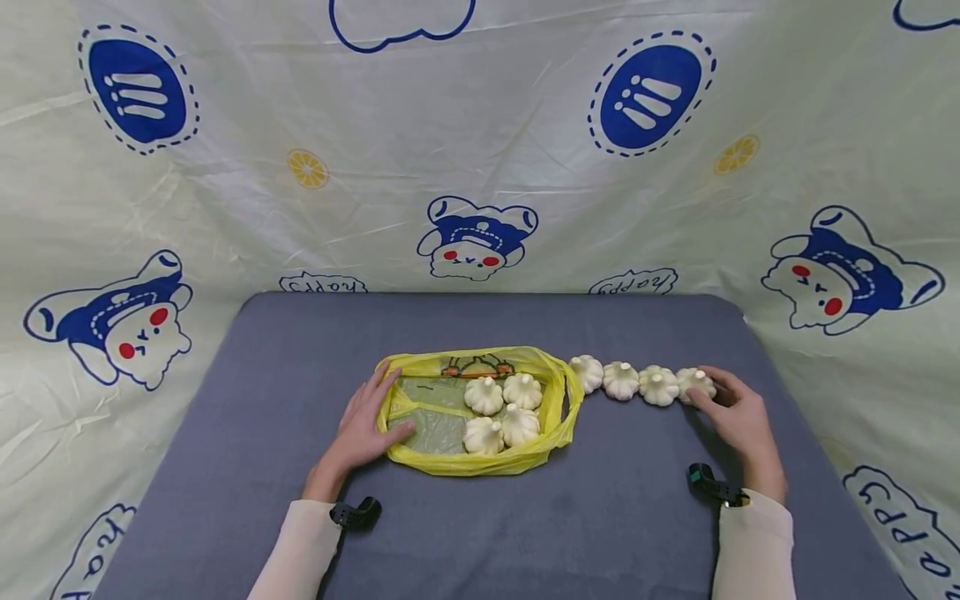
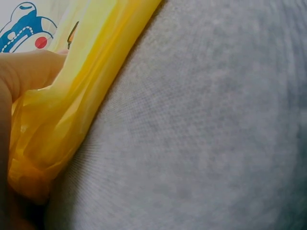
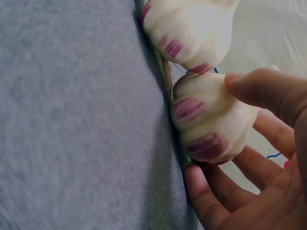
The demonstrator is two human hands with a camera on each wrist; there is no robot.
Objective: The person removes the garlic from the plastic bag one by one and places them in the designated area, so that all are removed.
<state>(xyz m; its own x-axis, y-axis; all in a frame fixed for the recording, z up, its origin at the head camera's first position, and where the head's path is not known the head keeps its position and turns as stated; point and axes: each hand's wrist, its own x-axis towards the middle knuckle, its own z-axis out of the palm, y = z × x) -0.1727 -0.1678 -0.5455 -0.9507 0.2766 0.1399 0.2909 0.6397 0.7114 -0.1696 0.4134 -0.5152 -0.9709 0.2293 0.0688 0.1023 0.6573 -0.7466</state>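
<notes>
A yellow plastic bag [image 1: 468, 465] lies on the table with its mouth spread wide, its rim standing like a low wall. Several garlic bulbs [image 1: 483, 396] sit inside, toward its right half. My left hand [image 1: 365, 421] grips the bag's left rim, thumb inside and fingers at the outer side; in the left wrist view the yellow film [image 2: 72, 110] bunches beside the thumb. To the right of the bag runs a row of garlic bulbs [image 1: 621, 381]. My right hand [image 1: 738, 417] holds the rightmost garlic bulb [image 3: 211, 120], purple-streaked, between thumb and fingers; it sits against its neighbour [image 3: 189, 33].
The grey-blue cloth-covered table [image 1: 585, 533] extends around the bag on every side. Behind and beside it hangs a pale curtain [image 1: 495, 108] printed with cartoon bears. A black wrist camera [image 1: 356, 513] is strapped to my left wrist, another [image 1: 712, 485] to my right.
</notes>
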